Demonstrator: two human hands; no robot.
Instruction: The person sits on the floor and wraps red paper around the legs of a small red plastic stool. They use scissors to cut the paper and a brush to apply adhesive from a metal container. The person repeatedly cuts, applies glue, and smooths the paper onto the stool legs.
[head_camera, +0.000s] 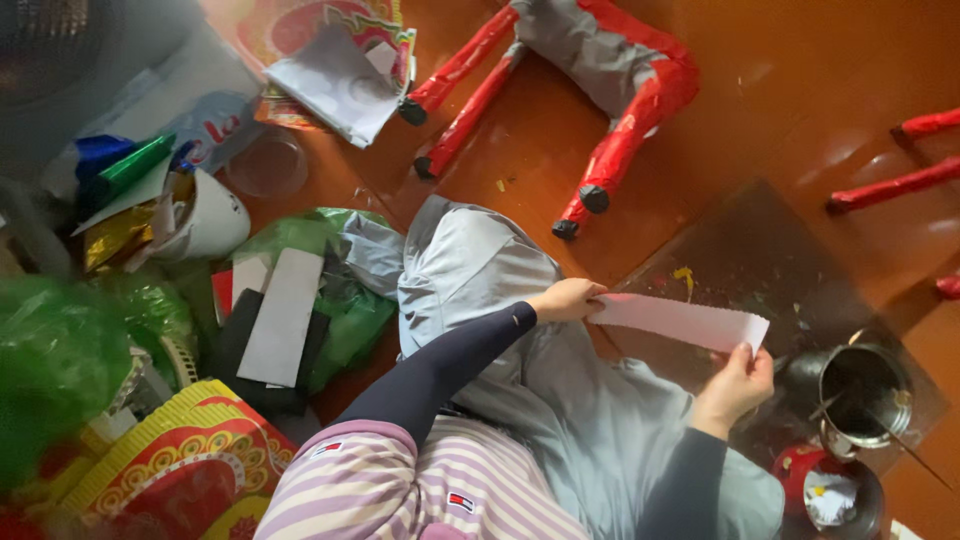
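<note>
A long white paper strip (685, 321) with a zigzag-cut right end stretches between both hands above my lap. My left hand (566, 299) pinches its left end, fingers closed on the edge. My right hand (738, 384) grips the strip's lower right corner from below. My legs in grey trousers (520, 330) lie under the strip. A dark sheet (760, 260) speckled with scraps lies on the floor just beyond the strip.
A red and grey paper animal figure (590, 70) stands on the wooden floor ahead. A metal pot (865, 395) with sticks sits at the right, a red lidded tin (830, 495) below it. Coloured paper, green bags (60, 360) and white card strips (283, 315) pile up at the left.
</note>
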